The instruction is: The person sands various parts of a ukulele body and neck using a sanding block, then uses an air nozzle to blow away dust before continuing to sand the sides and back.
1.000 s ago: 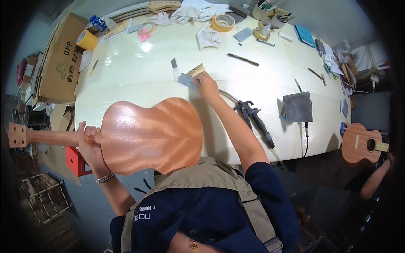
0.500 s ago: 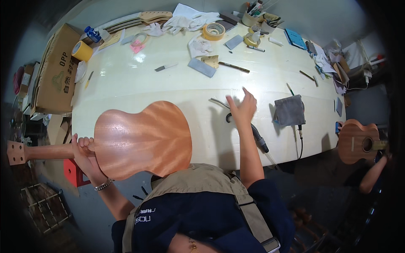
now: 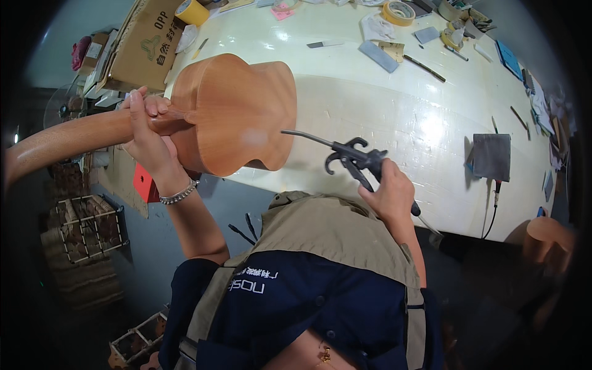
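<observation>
My left hand (image 3: 148,123) is closed round the neck of a small wooden guitar-like instrument (image 3: 228,111), raised and tilted over the bench's left side with its back toward me. My right hand (image 3: 388,191) grips a black air blow gun (image 3: 364,160) with a hose trailing from its handle. The gun's bent metal nozzle (image 3: 296,134) points toward the instrument's back, close to it; whether it touches I cannot tell. A grey sanding block (image 3: 379,55), a folded tan paper piece and a thin dark stick (image 3: 422,68) lie farther back on the bench.
The pale workbench (image 3: 351,102) holds tape rolls (image 3: 398,12), a knife (image 3: 325,44) and a grey square block (image 3: 491,157) with a cable. A cardboard box (image 3: 132,49) stands left, a red box (image 3: 146,185) below it. Another wooden body (image 3: 542,237) is at the right edge; wire racks (image 3: 89,228) stand on the floor.
My right hand left the grey block and paper, took hold of the air gun and lifted it. The instrument has been raised and tilted, its body moving up and away from me.
</observation>
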`<state>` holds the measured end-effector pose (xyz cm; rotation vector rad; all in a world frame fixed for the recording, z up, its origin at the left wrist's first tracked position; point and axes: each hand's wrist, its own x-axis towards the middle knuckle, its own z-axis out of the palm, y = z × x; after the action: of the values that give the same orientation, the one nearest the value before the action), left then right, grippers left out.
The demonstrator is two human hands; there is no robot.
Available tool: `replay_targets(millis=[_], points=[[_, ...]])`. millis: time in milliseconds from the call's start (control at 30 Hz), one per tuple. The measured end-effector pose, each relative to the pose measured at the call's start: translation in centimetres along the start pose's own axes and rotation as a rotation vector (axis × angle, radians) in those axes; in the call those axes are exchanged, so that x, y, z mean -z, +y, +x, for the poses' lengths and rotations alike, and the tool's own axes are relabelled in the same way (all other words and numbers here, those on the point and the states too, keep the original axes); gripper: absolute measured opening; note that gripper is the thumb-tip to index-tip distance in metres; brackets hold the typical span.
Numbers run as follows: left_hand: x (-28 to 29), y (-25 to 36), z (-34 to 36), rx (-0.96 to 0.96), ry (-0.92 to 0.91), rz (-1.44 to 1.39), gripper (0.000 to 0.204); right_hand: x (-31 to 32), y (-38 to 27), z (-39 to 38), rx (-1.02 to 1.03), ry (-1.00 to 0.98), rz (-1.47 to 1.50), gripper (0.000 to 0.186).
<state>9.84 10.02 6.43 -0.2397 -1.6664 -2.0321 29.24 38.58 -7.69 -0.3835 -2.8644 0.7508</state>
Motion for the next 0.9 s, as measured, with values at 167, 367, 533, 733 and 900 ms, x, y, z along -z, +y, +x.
replay_targets(millis=[167, 367, 533, 733, 900], points=[[1.2, 0.0, 0.8, 0.026, 0.072, -0.009, 0.02, 0.2, -1.4, 0.5, -0.018, -0.118, -0.023, 0.039], [2.1, -0.1, 0.7, 0.034, 0.101, -0.038, 0.017, -0.4, -2.6, 0.8, 0.091, -0.064, -0.06, 0.04], [2.3, -0.2, 0.8, 0.046, 0.114, -0.034, 0.017, -0.4, -3.6, 1.2, 0.097, -0.08, -0.06, 0.039], [2.4, -0.2, 0.8, 0.048, 0.122, -0.042, 0.018, -0.3, -3.6, 1.3, 0.12, -0.052, -0.055, 0.037], [2.8, -0.3, 0.8, 0.057, 0.112, -0.067, 0.019, 0.1, -3.9, 1.4, 0.115, -0.068, -0.083, 0.036]])
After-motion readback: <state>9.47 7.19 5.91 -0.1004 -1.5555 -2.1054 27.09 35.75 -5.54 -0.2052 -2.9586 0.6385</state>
